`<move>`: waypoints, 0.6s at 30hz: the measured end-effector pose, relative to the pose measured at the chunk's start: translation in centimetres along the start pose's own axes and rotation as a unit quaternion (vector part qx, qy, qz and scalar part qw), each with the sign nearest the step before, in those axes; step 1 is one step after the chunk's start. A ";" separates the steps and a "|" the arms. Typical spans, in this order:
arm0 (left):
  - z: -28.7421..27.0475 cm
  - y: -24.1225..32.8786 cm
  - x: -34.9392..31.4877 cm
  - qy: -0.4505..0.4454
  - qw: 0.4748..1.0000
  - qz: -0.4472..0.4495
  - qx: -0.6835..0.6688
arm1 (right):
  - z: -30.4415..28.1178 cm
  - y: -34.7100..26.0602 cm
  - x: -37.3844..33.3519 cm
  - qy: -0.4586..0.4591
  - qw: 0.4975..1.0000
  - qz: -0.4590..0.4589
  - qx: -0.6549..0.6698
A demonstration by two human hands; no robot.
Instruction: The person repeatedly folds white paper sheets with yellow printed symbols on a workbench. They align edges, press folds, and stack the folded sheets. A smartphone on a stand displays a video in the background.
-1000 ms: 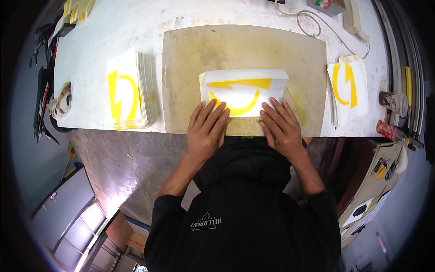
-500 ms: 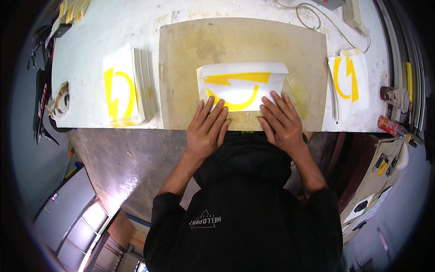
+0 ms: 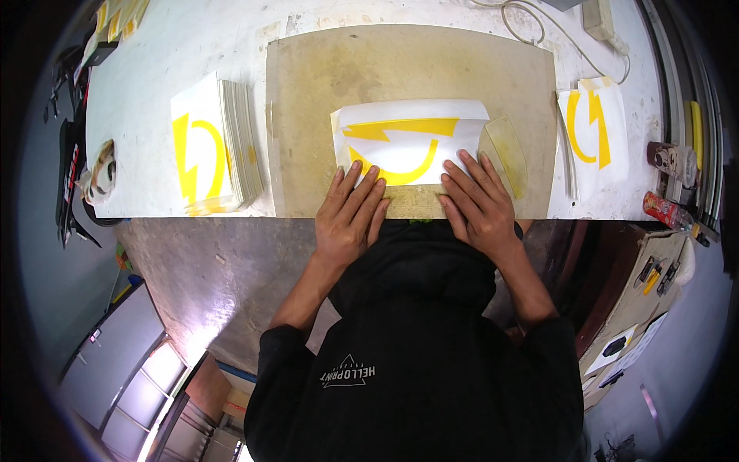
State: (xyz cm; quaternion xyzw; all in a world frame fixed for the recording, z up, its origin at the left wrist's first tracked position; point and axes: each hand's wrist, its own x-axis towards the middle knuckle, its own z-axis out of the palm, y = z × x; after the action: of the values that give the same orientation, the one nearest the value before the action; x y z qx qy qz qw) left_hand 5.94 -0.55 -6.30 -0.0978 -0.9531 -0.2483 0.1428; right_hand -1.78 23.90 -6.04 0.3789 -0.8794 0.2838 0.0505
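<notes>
A white sheet with yellow shapes (image 3: 400,146) lies on a stained, tan mat (image 3: 416,65) at the table's near edge. The shapes are a bolt and a curved band. My left hand (image 3: 348,209) rests flat with fingers stretched over the sheet's near left corner, covering part of the yellow. On the near right corner lies my right hand (image 3: 481,202), its fingers also straight and slightly spread. Just right of the sheet is a thin, yellowish translucent piece (image 3: 505,158), close to my right fingertips.
A thick stack of similar printed sheets (image 3: 202,150) stands left of the mat. A thinner stack (image 3: 591,135) lies to its right. Farther right are a red can-like container (image 3: 666,211) and a cable (image 3: 543,29) at the back. A cat (image 3: 98,173) is at the table's left end.
Both hands stay on the sheet in nearly the same pose. The whole view has shifted slightly; nothing has been picked up or let go.
</notes>
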 end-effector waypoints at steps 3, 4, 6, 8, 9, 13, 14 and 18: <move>0.0 0.0 0.0 0.000 1.000 -0.001 0.001 | 0.0 0.0 0.0 -0.002 1.000 -0.001 -0.003; 0.0 0.0 0.0 0.000 1.000 -0.002 0.001 | 0.0 0.0 0.0 -0.003 1.000 -0.001 -0.004; 0.0 0.0 -0.1 -0.002 1.000 -0.004 0.000 | 0.0 0.0 -0.1 -0.004 1.000 -0.002 -0.005; 0.0 0.0 0.0 -0.001 1.000 -0.004 0.001 | 0.0 0.0 -0.1 -0.004 1.000 -0.001 -0.008; 0.0 0.0 0.0 0.000 1.000 -0.003 0.004 | 0.0 0.0 -0.1 -0.003 1.000 -0.001 -0.009; -0.6 0.8 1.0 0.011 0.999 -0.030 -0.010 | -0.2 -0.6 0.7 0.015 1.000 0.011 -0.018; -0.3 0.9 1.2 0.028 0.999 -0.032 0.002 | 0.1 -0.8 0.9 0.031 0.999 0.018 -0.016; 0.9 1.2 2.2 0.081 0.995 -0.055 0.025 | 1.0 -1.5 2.3 0.083 0.995 0.051 -0.008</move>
State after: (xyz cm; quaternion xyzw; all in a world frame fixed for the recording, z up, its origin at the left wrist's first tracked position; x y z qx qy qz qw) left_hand 3.99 1.17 -5.78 -0.0210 -0.9481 -0.2395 0.2079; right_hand -2.26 21.03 -5.51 0.3085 -0.8927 0.3091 0.1116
